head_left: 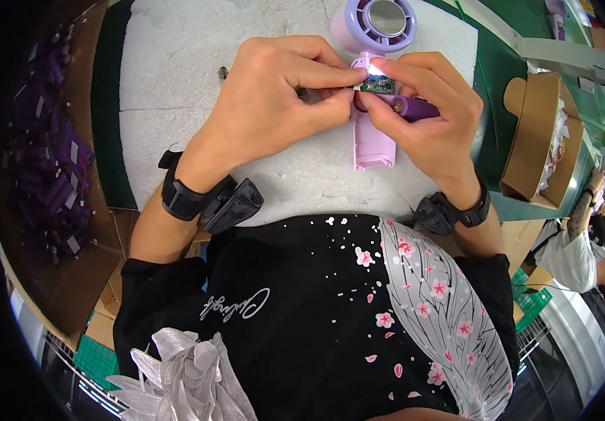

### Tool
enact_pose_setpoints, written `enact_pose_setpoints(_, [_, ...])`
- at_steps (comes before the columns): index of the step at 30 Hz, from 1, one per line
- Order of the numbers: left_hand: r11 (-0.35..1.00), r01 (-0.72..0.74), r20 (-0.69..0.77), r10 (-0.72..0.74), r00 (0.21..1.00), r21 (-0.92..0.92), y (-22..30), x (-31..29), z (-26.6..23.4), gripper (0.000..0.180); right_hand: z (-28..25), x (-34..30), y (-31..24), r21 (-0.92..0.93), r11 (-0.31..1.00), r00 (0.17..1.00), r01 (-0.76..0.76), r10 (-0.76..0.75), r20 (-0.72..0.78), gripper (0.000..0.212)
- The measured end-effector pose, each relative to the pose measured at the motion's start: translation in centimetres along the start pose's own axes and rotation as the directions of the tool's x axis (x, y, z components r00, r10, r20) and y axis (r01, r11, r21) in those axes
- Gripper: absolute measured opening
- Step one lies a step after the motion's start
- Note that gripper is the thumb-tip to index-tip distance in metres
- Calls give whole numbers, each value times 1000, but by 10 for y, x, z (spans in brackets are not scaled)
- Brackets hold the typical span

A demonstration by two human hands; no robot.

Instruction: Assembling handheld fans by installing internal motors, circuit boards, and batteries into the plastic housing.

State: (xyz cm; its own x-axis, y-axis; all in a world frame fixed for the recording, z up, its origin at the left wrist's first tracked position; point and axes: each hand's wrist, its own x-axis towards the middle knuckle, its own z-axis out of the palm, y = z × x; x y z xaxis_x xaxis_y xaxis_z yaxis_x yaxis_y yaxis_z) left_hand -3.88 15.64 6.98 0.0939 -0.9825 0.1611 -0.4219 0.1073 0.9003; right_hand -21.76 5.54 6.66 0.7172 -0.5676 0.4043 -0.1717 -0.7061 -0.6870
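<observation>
We see left hand (271, 91) pinched nearly closed at green board (381, 84), hold unclear. Right hand (446, 105) half-curled, gripping board beside purple battery (418, 109)

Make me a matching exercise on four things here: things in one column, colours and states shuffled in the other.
1. circuit board
2. fan head
3. cylinder at the right hand
4. open box at the right

A. lavender, round
B. brown, holding white pieces
C. dark purple
D. green, flat

Pairs: 1-D, 2-A, 3-C, 4-B
</observation>
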Motion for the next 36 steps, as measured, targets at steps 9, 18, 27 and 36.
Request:
enact_pose_setpoints(9, [999, 24, 22, -24, 999, -22, -3, 0, 0, 27, 2, -2, 3, 102, 989, 993, -110, 105, 46, 32])
enact_pose_setpoints(18, [998, 56, -35, -57, 998, -25, -1, 0, 14, 36, -1, 4, -13, 444, 676, 801, -588, 561, 207, 23])
enact_pose_setpoints(27, [991, 130, -31, -130, 991, 14, 6, 0, 17, 36, -2, -2, 2, 154, 928, 939, -341, 328, 104, 18])
enact_pose_setpoints(36, [961, 194, 116, -173, 978, -197, 0, 1, 8, 35, -11, 7, 2, 130, 969, 968, -209, 185, 171, 16])
